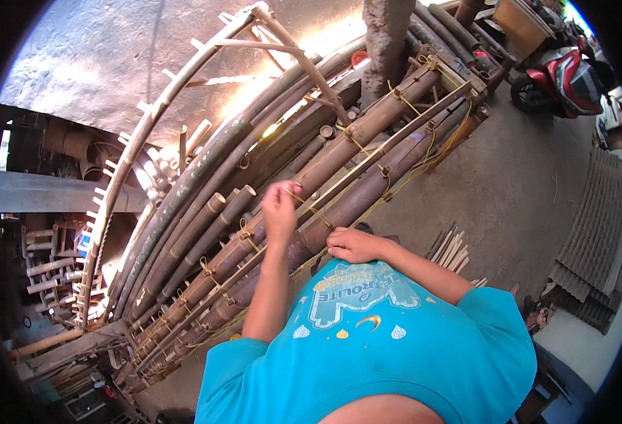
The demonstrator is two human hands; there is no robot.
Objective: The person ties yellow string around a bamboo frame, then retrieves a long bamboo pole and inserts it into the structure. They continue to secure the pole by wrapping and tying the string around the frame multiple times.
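Two thick brown bamboo poles run diagonally before me, the farther bamboo pole (pixel 319 172) and the nearer bamboo pole (pixel 357 198), with a thin bamboo strip (pixel 388 145) lengthwise between them. My left hand (pixel 280 208), raised over the farther pole, is closed in a pinch on a thin yellow cord (pixel 316 211). That cord slants across the strip toward my right hand (pixel 357 245). The right hand is closed beside the nearer pole, its curled fingers at the cord's other end; the fingertips are partly hidden. Several yellow cord loops (pixel 247 233) are tied along the poles.
More bamboo poles (pixel 205 219) lie beyond, next to a curved bamboo frame with pegs (pixel 157 106). A rough post (pixel 383 53) rises at the far side. Split sticks (pixel 452 251) lie near my right arm. A red motorbike (pixel 565 81) and stacked corrugated sheets (pixel 593 233) stand right.
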